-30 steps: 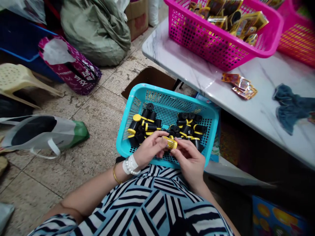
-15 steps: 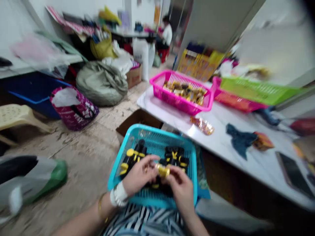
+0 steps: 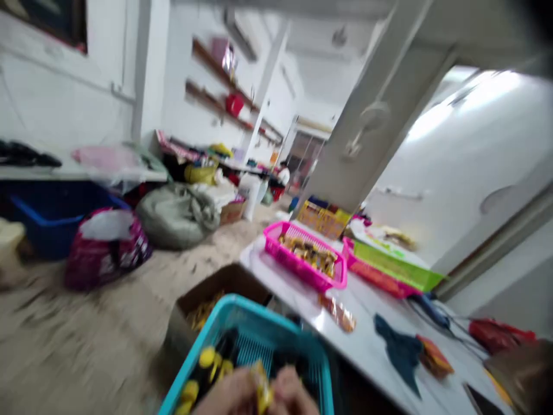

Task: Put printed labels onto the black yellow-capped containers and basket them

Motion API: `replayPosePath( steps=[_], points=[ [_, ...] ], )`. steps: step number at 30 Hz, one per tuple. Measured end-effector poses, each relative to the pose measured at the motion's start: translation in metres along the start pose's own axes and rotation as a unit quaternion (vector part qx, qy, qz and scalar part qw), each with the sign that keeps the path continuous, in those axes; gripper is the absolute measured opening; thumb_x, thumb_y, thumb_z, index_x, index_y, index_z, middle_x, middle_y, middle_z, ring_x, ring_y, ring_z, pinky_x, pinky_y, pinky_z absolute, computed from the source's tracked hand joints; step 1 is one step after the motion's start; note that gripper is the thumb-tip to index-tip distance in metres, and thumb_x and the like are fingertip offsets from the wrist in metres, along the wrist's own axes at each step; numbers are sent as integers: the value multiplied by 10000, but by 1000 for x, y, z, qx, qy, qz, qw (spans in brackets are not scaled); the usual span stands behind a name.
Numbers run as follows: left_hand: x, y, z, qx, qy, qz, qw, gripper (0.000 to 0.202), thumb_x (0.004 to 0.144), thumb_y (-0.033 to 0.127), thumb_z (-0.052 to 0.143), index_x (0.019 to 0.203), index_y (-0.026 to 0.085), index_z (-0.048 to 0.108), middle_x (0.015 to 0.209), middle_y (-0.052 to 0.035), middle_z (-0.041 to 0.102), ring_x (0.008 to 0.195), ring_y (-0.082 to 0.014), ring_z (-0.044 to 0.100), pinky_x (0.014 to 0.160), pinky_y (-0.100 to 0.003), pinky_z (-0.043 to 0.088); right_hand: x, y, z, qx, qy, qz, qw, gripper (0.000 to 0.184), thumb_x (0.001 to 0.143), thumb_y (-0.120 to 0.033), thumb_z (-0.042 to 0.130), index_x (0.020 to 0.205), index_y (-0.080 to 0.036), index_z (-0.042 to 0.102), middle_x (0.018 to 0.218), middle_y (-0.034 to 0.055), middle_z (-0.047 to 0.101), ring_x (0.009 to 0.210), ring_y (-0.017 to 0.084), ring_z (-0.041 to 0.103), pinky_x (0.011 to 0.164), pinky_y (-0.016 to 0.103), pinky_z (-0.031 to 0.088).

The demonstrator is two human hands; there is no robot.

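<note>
At the bottom edge of the head view, my left hand and my right hand come close together, both blurred and partly cut off. Between their closed fingers is a small piece in a shiny gold wrapper, its exact kind unclear. Both hands are over a turquoise plastic basket. Inside the basket lie several black cylindrical pieces with yellow ends, partly hidden by my hands.
An open cardboard box with gold-wrapped pieces stands left of the basket. On the white table are a pink basket of gold-wrapped pieces, a shiny packet, a dark cloth and a phone. Bags and a blue tub stand left.
The camera has tilted up, so my hands and the turquoise basket sit lower in view and more wall and ceiling show. The gold-wrapped piece is still between my hands.
</note>
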State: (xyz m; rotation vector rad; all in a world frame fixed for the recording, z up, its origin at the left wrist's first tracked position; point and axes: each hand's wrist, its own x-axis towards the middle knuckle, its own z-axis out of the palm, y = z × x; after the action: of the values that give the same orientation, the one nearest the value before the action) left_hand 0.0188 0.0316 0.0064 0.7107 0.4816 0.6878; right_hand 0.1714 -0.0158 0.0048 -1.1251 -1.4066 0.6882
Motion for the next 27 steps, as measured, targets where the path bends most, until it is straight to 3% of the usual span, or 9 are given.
replayPosePath(
  steps=[2, 3, 6, 9, 12, 18, 21, 24, 27],
  points=[
    [-10, -14, 2, -72, 25, -27, 997, 403, 762, 533, 765, 789, 146, 659, 591, -42, 613, 413, -56, 467, 353, -117, 283, -12, -2, 2, 22, 18, 50, 998, 71, 848, -297, 687, 833, -269, 750, 901, 15, 669, 750, 176, 643, 594, 288, 537],
    [-13, -18, 2, -112, 23, -31, 993, 398, 750, 489, 790, 743, 123, 633, 547, -25, 581, 385, -30, 416, 353, -108, 268, -15, -3, 2, 36, 29, 67, 997, 66, 837, -281, 696, 811, -245, 744, 846, 11, 637, 714, 155, 621, 598, 280, 529],
    [-15, -21, -2, -167, 6, -17, 986, 367, 742, 395, 819, 694, 104, 601, 525, 22, 548, 344, 20, 276, 359, -101, 270, -14, -4, 3, 58, -7, 102, 993, 226, 814, -290, 724, 1037, -259, 751, 1004, 31, 600, 735, 133, 609, 597, 271, 531],
    [-15, -20, -6, -170, -13, -37, 985, 368, 764, 419, 797, 723, 97, 623, 574, 2, 601, 360, 30, 271, 369, -87, 263, -12, 1, 3, 28, -9, 70, 997, 209, 823, -246, 725, 1022, -278, 778, 964, 28, 576, 797, 140, 602, 650, 279, 531],
    [-17, -22, -8, -178, 9, -48, 983, 398, 738, 427, 818, 689, 94, 605, 589, 6, 602, 362, 37, 307, 380, -87, 288, -17, 7, 4, -6, 30, 60, 998, 134, 835, -238, 715, 944, -264, 789, 903, 23, 576, 811, 150, 605, 681, 300, 537],
    [-18, -28, -6, -170, 48, -65, 982, 419, 690, 449, 852, 706, 111, 605, 514, 57, 540, 324, 17, 320, 320, -105, 244, -21, 7, -2, -6, -42, 82, 996, 198, 822, -221, 737, 1001, -296, 778, 978, 25, 595, 745, 129, 626, 611, 282, 562],
    [-18, -29, -3, -171, 48, -74, 981, 427, 683, 462, 851, 754, 113, 615, 534, 45, 587, 314, 8, 345, 315, -117, 272, -23, 8, -6, 5, -12, 82, 997, 106, 826, -225, 735, 905, -281, 778, 908, 10, 568, 651, 110, 618, 538, 271, 551],
    [-17, -33, -1, -157, 62, -88, 982, 430, 670, 444, 865, 745, 118, 594, 466, 77, 540, 271, 11, 296, 281, -121, 219, -29, 13, -8, 10, 6, 105, 994, 36, 835, -259, 728, 867, -248, 741, 914, 6, 550, 538, 78, 570, 458, 263, 523],
    [-15, -36, 0, -152, 74, -92, 981, 461, 665, 483, 859, 723, 127, 572, 428, 91, 504, 255, 6, 291, 269, -127, 201, -34, 15, -9, -41, -18, 82, 996, 133, 830, -266, 736, 963, -260, 747, 972, 32, 574, 630, 110, 601, 512, 279, 540]
  ],
)
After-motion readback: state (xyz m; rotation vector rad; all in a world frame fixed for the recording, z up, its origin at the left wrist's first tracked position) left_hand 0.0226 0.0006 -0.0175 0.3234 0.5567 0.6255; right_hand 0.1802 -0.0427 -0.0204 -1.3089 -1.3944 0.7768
